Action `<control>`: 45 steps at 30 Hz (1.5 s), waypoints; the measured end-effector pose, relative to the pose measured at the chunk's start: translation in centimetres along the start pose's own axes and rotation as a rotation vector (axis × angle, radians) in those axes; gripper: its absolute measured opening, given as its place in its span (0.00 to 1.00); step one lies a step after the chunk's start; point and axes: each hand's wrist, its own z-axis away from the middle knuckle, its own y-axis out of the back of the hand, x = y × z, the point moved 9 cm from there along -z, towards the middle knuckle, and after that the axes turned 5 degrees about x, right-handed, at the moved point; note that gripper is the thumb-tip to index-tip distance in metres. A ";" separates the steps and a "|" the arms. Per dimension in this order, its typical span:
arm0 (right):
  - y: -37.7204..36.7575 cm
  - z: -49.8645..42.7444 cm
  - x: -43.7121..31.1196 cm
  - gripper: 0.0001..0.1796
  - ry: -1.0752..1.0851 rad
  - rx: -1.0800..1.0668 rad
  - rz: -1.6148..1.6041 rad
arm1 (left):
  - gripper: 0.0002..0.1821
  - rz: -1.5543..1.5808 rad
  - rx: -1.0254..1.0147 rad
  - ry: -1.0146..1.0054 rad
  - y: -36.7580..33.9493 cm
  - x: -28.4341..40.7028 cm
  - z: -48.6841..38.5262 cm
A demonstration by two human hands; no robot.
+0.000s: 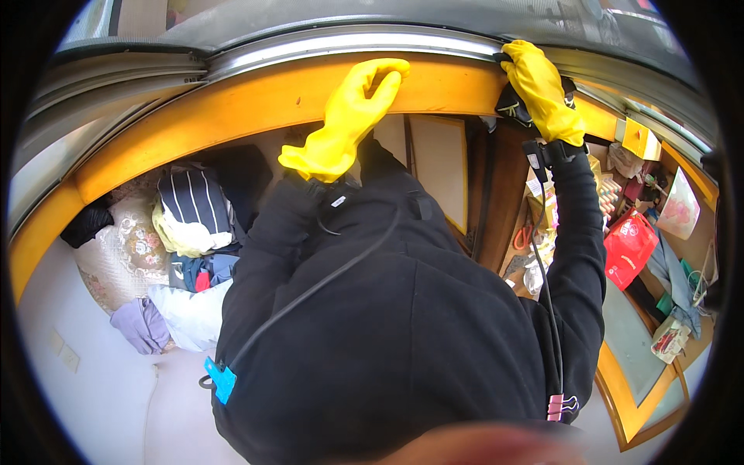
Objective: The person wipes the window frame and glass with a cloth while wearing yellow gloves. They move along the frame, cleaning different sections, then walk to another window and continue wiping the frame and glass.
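Note:
My left hand (365, 119), in a yellow rubber glove, hovers over the orange wooden windowsill (244, 119). Its thumb and fingers curve into a loose ring with nothing visible between them. At the right, my right hand (537, 90) wears a matching glove and is pressed to the metal window track (360, 43). A black cloth (512, 107) is bunched in its grip; part pokes out by the fingertips and part hangs beneath the palm over the sill. The glove hides the rest of the cloth. Behind the track is a grey window screen (407, 14).
Sliding window frames (128, 81) overlap at the left. Folded clothes (195, 203) lie on a quilted cover (110, 256) below the sill. To the right, a cluttered surface holds red scissors (523, 237), a red bag (630, 247) and a tissue box (669, 340). A cable (317, 290) crosses my black top.

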 end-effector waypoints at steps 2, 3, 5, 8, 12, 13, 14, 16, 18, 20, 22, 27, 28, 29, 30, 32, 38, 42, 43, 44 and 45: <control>-1.8 -0.1 0.6 0.18 -0.034 -0.072 0.054 | 0.13 0.049 0.019 0.000 1.0 -0.1 0.5; -2.6 0.0 0.8 0.18 -0.057 -0.111 0.088 | 0.13 0.041 0.042 -0.013 1.6 0.0 0.7; -3.3 0.2 0.9 0.17 -0.048 -0.133 0.143 | 0.13 0.061 0.085 -0.014 2.8 -0.1 1.3; -2.6 0.3 0.3 0.17 0.072 -0.047 0.136 | 0.12 0.061 0.130 0.020 4.0 -0.7 2.1; -2.2 0.2 -0.1 0.14 0.079 -0.029 -0.030 | 0.13 0.129 0.123 0.038 4.7 -0.8 3.3; -2.2 0.0 -0.2 0.13 0.064 -0.023 -0.060 | 0.13 0.132 0.123 0.041 4.8 -0.7 3.4; -2.0 -0.2 -0.5 0.14 0.071 0.011 -0.070 | 0.13 0.135 0.121 0.045 4.7 -0.7 3.6; -2.9 -0.4 0.3 0.13 -0.018 -0.070 0.023 | 0.13 0.144 0.116 0.052 4.8 -0.4 3.8; -3.7 -0.6 1.0 0.13 -0.034 -0.132 0.107 | 0.13 0.161 0.109 0.077 4.8 -0.1 3.9; -4.5 -0.6 1.6 0.14 -0.008 -0.190 0.198 | 0.14 0.118 0.109 0.029 5.1 0.8 4.0; -4.4 -1.1 0.9 0.13 0.039 -0.120 0.173 | 0.14 0.104 0.105 0.010 5.3 1.4 4.2; -4.5 -3.7 -7.3 0.07 0.135 0.082 -0.138 | 0.14 0.129 0.079 -0.006 5.4 1.9 4.1; -5.0 -4.6 -10.1 0.06 0.162 0.113 -0.244 | 0.14 0.137 0.071 -0.014 5.3 2.0 4.0; -4.3 -5.1 -13.1 0.08 0.248 0.252 -0.275 | 0.14 0.150 0.062 -0.018 5.3 2.2 3.9; -2.9 -4.4 -15.3 0.08 0.371 0.406 -0.414 | 0.14 0.164 0.051 -0.009 5.2 2.4 3.7; -5.6 -5.5 -15.9 0.08 0.186 0.149 -0.336 | 0.14 0.153 0.057 -0.031 5.7 3.1 3.7; -2.8 -3.1 -10.1 0.13 0.095 0.124 -0.307 | 0.13 0.118 0.113 -0.004 8.3 4.4 4.8; -2.1 -2.2 -4.6 0.10 -0.148 0.045 -0.161 | 0.13 0.093 0.171 0.041 10.5 4.2 5.3; -2.5 -2.3 -4.3 0.10 -0.186 0.012 -0.128 | 0.13 0.100 0.179 0.040 10.9 4.2 5.5; -2.7 -2.9 -5.4 0.10 -0.108 0.036 -0.083 | 0.13 0.102 0.194 0.056 11.4 4.0 5.5; -3.8 -3.6 -6.4 0.10 -0.095 -0.008 -0.023 | 0.13 0.110 0.173 0.032 11.6 4.3 5.6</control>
